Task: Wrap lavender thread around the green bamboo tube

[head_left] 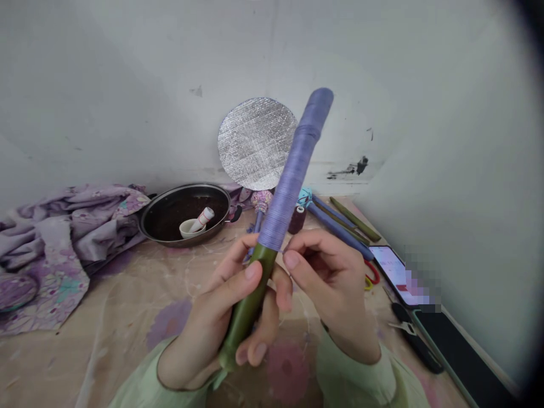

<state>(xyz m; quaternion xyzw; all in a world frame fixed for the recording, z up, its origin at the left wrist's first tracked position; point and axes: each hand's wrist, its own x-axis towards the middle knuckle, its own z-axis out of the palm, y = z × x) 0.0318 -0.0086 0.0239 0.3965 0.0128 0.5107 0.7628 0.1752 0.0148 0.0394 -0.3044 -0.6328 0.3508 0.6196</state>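
Observation:
A green stick, like a bamboo stem, slants up and to the right in front of me. Its upper part is wrapped in close turns of purple thread, with a ridge near the top. My left hand is closed around the bare green part, its thumb lying along the front. At the lower edge of the wrapping, my right hand pinches thumb and forefinger together. The strand between these fingertips is too fine to see clearly; it appears to be the end of the purple thread.
On the left lie floral cloth and a dark pan holding a white bowl. A silver disc stands at the wall. To the right are a dark thread spool, more sticks, scissors, a phone and a key.

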